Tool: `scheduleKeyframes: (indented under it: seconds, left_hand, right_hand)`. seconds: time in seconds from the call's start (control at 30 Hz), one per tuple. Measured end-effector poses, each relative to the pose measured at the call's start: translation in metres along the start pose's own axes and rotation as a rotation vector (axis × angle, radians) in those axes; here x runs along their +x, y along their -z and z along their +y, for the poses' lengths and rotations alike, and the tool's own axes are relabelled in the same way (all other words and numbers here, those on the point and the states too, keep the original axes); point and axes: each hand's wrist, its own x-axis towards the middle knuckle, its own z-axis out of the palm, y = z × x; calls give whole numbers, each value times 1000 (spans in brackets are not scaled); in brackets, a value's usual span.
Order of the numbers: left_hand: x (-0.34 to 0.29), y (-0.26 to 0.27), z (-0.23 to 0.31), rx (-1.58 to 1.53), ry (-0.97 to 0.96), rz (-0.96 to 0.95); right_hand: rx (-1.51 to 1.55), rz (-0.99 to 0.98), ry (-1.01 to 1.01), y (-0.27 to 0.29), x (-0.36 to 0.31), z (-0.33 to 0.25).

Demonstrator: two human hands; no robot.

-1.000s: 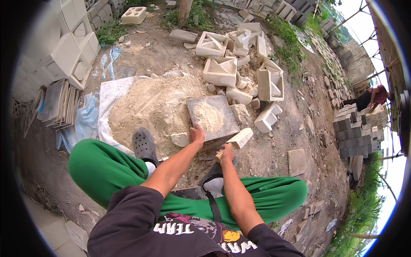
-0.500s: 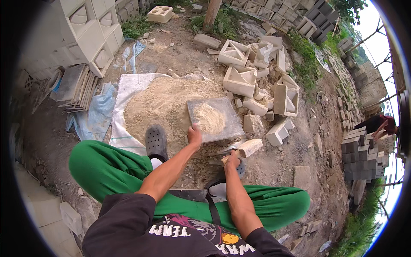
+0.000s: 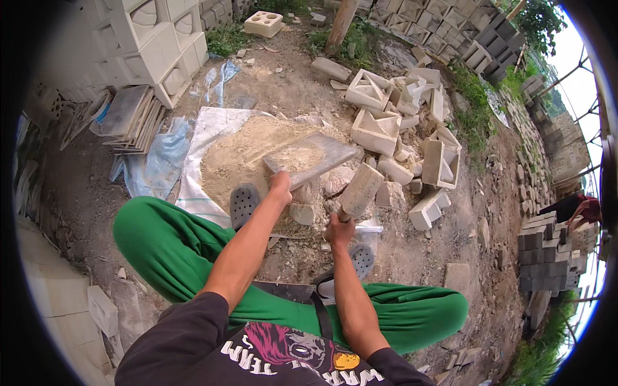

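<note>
I squat in green trousers over a heap of pale sand (image 3: pixel 241 161) lying on a white sack sheet (image 3: pixel 206 138). My left hand (image 3: pixel 280 185) grips the near edge of a flat grey slab (image 3: pixel 309 157) dusted with sand, and the slab is tilted up off the heap. My right hand (image 3: pixel 339 230) is closed around the handle of a wooden mallet (image 3: pixel 360 191), whose blocky head is raised beside the slab's right edge. Pale chunks of broken concrete (image 3: pixel 302 212) lie under the slab between my hands.
Broken decorative concrete blocks (image 3: pixel 380 125) are piled behind the heap. Stacked white blocks (image 3: pixel 154 45) and leaning flat slabs (image 3: pixel 129 119) stand at the left, a wooden post (image 3: pixel 340 26) at the back, grey brick stacks (image 3: pixel 537 264) and another person (image 3: pixel 579 209) at the right.
The slab has been tipped up from lying flat on the heap. My right hand has raised the mallet higher and closer to the slab. My head has moved forward.
</note>
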Motion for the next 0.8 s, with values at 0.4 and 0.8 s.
scheduleKeyframes:
  seconds: [0.4,0.8]
  left_hand:
    - [60,18,15,-105,40,-213]
    - [46,28,27,-262,55,-291]
  right_hand:
    - [119,-523,1,-12,-12,-46]
    - [-135,-465,201,-17,-30,-68]
